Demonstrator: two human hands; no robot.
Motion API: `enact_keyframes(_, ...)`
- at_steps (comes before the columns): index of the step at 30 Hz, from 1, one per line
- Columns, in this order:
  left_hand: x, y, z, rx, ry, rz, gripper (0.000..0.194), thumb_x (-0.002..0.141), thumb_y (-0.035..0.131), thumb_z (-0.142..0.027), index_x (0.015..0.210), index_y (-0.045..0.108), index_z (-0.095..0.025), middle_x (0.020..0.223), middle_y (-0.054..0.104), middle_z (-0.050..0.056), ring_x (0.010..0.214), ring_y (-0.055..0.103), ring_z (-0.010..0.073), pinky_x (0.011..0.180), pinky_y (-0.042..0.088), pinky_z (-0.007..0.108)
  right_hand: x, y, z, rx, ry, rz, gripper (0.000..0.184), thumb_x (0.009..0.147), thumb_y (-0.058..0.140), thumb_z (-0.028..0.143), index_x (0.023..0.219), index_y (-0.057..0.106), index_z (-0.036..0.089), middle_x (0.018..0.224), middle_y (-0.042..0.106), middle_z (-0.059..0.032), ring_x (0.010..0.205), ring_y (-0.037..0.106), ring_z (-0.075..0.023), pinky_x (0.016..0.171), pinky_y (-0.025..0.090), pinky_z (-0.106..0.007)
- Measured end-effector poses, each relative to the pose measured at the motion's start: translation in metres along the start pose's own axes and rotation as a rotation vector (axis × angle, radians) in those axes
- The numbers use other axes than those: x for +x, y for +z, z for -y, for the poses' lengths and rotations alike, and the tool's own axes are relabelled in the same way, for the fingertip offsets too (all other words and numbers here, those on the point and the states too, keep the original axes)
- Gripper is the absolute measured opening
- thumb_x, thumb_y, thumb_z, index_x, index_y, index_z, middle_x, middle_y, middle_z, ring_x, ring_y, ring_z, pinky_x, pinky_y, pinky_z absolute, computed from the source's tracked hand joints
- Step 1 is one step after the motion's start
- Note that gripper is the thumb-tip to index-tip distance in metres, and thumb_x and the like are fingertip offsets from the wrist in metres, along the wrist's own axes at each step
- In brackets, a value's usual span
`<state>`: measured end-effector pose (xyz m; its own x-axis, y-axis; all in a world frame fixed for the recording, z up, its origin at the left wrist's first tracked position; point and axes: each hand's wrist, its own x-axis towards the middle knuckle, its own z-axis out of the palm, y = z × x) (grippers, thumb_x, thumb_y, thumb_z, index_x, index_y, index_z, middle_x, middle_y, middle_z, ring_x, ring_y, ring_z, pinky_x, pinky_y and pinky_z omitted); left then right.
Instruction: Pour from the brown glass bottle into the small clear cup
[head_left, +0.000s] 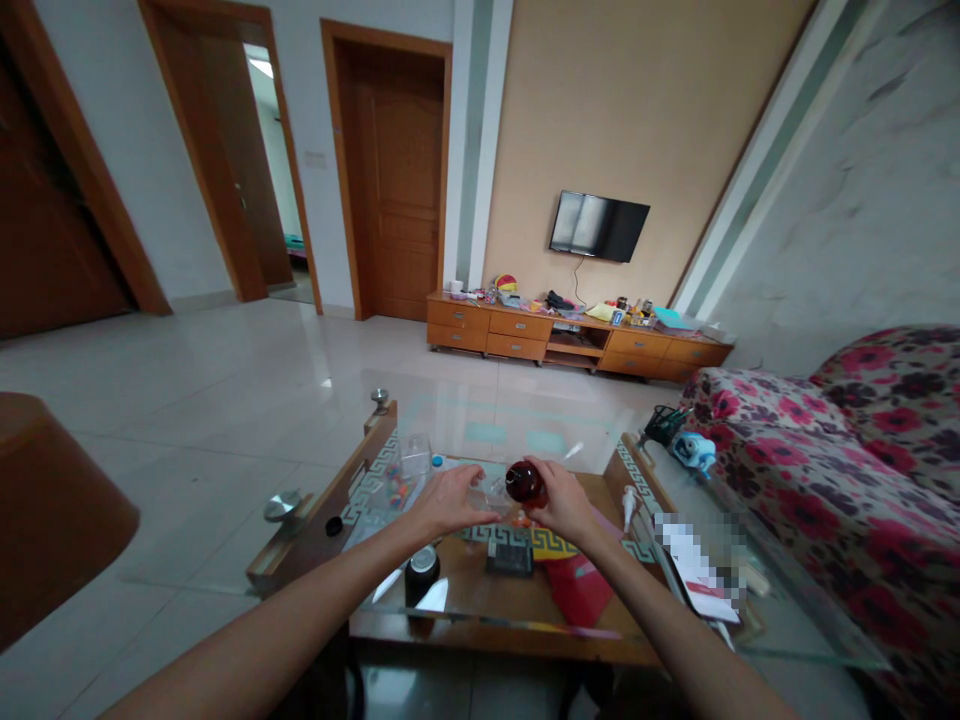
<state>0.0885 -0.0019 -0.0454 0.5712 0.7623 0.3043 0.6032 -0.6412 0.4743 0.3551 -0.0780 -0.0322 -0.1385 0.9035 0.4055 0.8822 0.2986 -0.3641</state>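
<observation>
My right hand point(561, 502) is wrapped round a dark reddish-brown bottle point(525, 482), its mouth tilted toward the left and toward me. Just left of it, my left hand point(448, 500) curves its thumb and fingers round a clear container point(491, 493), whose exact kind I cannot make out. Both are over the glass-topped coffee table. Near my left forearm stands a dark jar or bottle with a pale top point(423, 565). A black cap point(334, 526) lies farther left on the glass.
A clear plastic box point(415, 455) stands beyond my left hand. A black box point(510, 558) and a red packet point(581, 590) show nearer me. Papers point(697, 565) lie at the right. A flowered sofa point(810, 480) borders the table's right side.
</observation>
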Motion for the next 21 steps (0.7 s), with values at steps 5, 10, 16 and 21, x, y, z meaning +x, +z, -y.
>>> enact_keyframes(5,-0.004,-0.003,0.001,0.008,-0.07,0.051,0.082,0.061,0.079,-0.083,0.119,0.068,-0.025,0.102,0.077,0.007,0.097,0.072,0.0342,0.082,0.049,0.039,-0.002,-0.003,0.004,-0.083,0.008,0.041,0.091,0.07,0.078,0.025,0.154,0.043,0.03,0.134,0.063,-0.0094,0.122,0.059,-0.0307,0.103,0.046,-0.042)
enact_keyframes(10,-0.004,-0.003,-0.003,-0.009,-0.04,0.04,0.078,0.065,0.08,-0.08,0.118,0.067,-0.025,0.106,0.076,0.007,0.096,0.071,0.0323,0.082,0.049,0.038,0.0,-0.003,0.002,-0.152,-0.008,0.055,0.093,0.072,0.077,0.027,0.156,0.039,0.032,0.134,0.061,-0.0092,0.122,0.057,-0.0311,0.104,0.043,-0.043)
enact_keyframes(16,-0.002,-0.003,-0.009,0.003,-0.008,0.019,0.076,0.068,0.077,-0.08,0.118,0.065,-0.024,0.108,0.074,0.009,0.099,0.07,0.0335,0.08,0.048,0.039,0.0,-0.006,0.0,-0.279,-0.03,0.087,0.095,0.073,0.077,0.029,0.159,0.037,0.033,0.133,0.059,-0.0105,0.123,0.054,-0.0325,0.105,0.041,-0.045)
enact_keyframes(21,-0.001,-0.003,-0.009,0.027,0.01,0.004,0.071,0.071,0.076,-0.076,0.116,0.065,-0.023,0.104,0.073,0.008,0.097,0.068,0.0315,0.08,0.047,0.038,-0.001,-0.009,0.0,-0.313,-0.045,0.102,0.094,0.074,0.077,0.03,0.159,0.037,0.033,0.132,0.059,-0.0103,0.122,0.054,-0.0319,0.105,0.04,-0.044)
